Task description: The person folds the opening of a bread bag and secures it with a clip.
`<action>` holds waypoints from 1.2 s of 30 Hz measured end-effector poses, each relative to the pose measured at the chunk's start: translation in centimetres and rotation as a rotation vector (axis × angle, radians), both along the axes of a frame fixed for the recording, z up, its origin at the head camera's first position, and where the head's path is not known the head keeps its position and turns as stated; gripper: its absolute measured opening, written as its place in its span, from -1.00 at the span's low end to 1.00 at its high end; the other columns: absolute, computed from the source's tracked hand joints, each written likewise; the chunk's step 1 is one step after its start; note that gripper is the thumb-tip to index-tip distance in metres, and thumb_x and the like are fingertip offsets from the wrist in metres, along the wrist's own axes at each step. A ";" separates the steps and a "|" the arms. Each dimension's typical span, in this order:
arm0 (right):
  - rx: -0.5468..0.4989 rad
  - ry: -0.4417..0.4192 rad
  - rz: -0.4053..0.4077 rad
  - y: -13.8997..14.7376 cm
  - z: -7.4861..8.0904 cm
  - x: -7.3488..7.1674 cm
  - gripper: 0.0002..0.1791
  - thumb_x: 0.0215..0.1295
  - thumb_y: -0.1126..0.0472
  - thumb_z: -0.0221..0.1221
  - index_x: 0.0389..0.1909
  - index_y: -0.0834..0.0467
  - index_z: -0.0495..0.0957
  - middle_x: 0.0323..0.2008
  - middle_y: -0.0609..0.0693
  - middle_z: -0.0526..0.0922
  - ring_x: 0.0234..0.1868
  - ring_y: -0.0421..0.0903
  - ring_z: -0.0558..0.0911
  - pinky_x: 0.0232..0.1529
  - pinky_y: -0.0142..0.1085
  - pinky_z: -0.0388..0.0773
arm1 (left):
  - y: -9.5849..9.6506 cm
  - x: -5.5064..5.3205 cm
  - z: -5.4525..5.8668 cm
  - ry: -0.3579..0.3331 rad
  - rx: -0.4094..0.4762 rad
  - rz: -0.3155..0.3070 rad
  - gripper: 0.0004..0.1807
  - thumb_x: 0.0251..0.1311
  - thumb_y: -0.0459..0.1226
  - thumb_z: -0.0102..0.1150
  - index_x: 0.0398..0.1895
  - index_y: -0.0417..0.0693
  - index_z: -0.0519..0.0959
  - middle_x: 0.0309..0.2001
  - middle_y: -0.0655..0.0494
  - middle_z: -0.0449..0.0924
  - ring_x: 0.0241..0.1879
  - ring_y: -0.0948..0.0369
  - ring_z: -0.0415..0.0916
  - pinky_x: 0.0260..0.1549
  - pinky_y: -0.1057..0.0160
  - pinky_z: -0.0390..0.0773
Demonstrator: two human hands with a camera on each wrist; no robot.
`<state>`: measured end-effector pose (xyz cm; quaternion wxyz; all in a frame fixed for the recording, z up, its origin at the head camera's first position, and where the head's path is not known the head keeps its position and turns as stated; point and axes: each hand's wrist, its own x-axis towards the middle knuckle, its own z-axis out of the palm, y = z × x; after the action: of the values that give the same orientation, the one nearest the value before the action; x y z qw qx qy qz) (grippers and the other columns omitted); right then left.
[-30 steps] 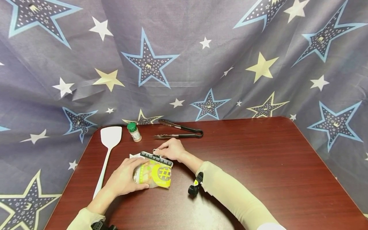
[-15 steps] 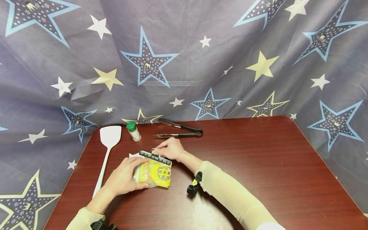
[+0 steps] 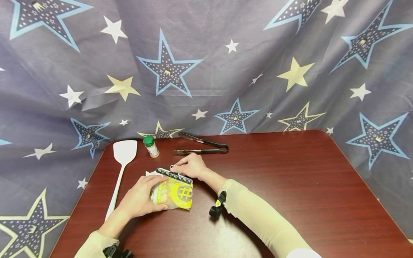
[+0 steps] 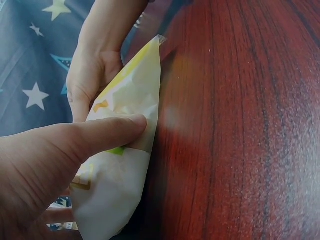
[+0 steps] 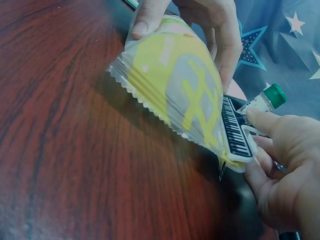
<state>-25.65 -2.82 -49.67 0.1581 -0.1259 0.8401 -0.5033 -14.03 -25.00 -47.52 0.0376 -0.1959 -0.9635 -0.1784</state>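
A yellow and clear plastic food bag point(image 3: 175, 196) is held above the left-middle part of the table. My left hand point(image 3: 140, 197) grips its left side, thumb on the near face in the left wrist view and fingers behind. Along the bag's far edge sits a bag clip point(image 3: 174, 176) with a black-and-white piano-key pattern. My right hand point(image 3: 192, 167) pinches the clip's handle between thumb and fingers. In the right wrist view, the clip point(image 5: 234, 129) lies across the bag's edge, beside the crimped end seam. What the bag contains is only partly visible.
A white spatula point(image 3: 124, 152) lies along the table's left side. Near the back edge stands a green-capped seasoning bottle point(image 3: 151, 147). Black-handled metal tongs point(image 3: 209, 151) lie spread to its right, just beyond my right hand. A star-patterned curtain point(image 3: 206, 71) hangs behind the dark red table point(image 3: 284, 179).
Both hands keep their hold on the bag and the clip. Only a very slight shift of the clip and right hand away from me shows, along with small camera motion.
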 end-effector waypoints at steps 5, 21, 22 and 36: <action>0.079 0.142 0.019 0.2 0.1 -0.1 -0.75 0.21 -0.09 0.52 -0.22 -0.03 0.89 -0.42 -0.13 0.86 -0.44 -0.33 0.74 -0.32 -0.45 0.60 | 0.1 -0.2 -0.2 -0.020 0.001 0.016 -0.04 -0.28 0.13 0.75 0.34 0.19 0.60 0.27 0.11 0.64 0.21 0.00 0.52 -0.08 -0.13 0.67; 0.219 0.443 0.092 0.5 -0.2 -0.4 -0.87 0.31 0.03 0.45 -0.33 -0.02 0.88 -0.40 -0.17 0.86 -0.38 -0.31 0.72 -0.26 -0.47 0.53 | 0.2 -0.4 -0.3 -0.011 0.004 0.012 -0.04 -0.31 0.12 0.76 0.32 0.19 0.62 0.28 0.10 0.64 0.19 0.00 0.53 -0.05 -0.10 0.65; 0.218 0.444 0.092 0.5 -0.2 -0.4 -0.88 0.31 0.04 0.45 -0.33 -0.02 0.88 -0.40 -0.17 0.86 -0.39 -0.31 0.73 -0.26 -0.47 0.54 | 0.2 -0.4 -0.3 -0.011 0.006 0.012 -0.04 -0.31 0.12 0.76 0.32 0.19 0.62 0.28 0.10 0.65 0.19 -0.01 0.53 -0.04 -0.11 0.65; 0.186 0.495 0.101 0.9 -0.1 -0.6 -0.86 0.26 0.17 0.46 -0.20 0.10 0.86 -0.32 -0.08 0.88 -0.30 -0.22 0.83 -0.20 -0.49 0.62 | 0.4 -0.2 0.0 -0.012 0.006 0.028 -0.03 -0.32 0.12 0.76 0.32 0.18 0.62 0.29 0.08 0.65 0.20 -0.02 0.53 -0.11 -0.16 0.67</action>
<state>-26.21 -1.94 -49.77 -0.0166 -0.2719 0.8885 -0.3693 -14.21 -24.64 -47.55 0.0348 -0.1812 -0.9659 -0.1817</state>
